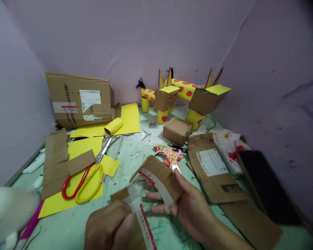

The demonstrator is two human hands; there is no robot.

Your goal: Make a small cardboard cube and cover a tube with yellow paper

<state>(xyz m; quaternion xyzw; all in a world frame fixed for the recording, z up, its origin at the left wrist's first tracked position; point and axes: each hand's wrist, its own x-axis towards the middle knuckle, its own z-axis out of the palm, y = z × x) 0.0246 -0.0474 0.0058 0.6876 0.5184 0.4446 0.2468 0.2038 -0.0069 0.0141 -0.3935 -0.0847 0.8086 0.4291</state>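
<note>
The left hand (108, 225) grips a taped cardboard piece (136, 238); the right hand (195, 208) holds a curved cardboard flap (172, 180) near its right edge, fingers spread, so uneven pressure might twist or crease it; the glue gun (172, 153) lies just beyond, where the thumb could knock it

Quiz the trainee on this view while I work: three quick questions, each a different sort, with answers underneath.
1. True or false: both handles of the scissors are the same colour.
2. Fill in: the left hand and the right hand each hold a piece of ____.
3. Multiple choice: what colour are the spots on the larger figure?
A) blue
B) red
C) green

Key:
1. False; one is red, the other yellow.
2. Cardboard.
3. B.
</note>
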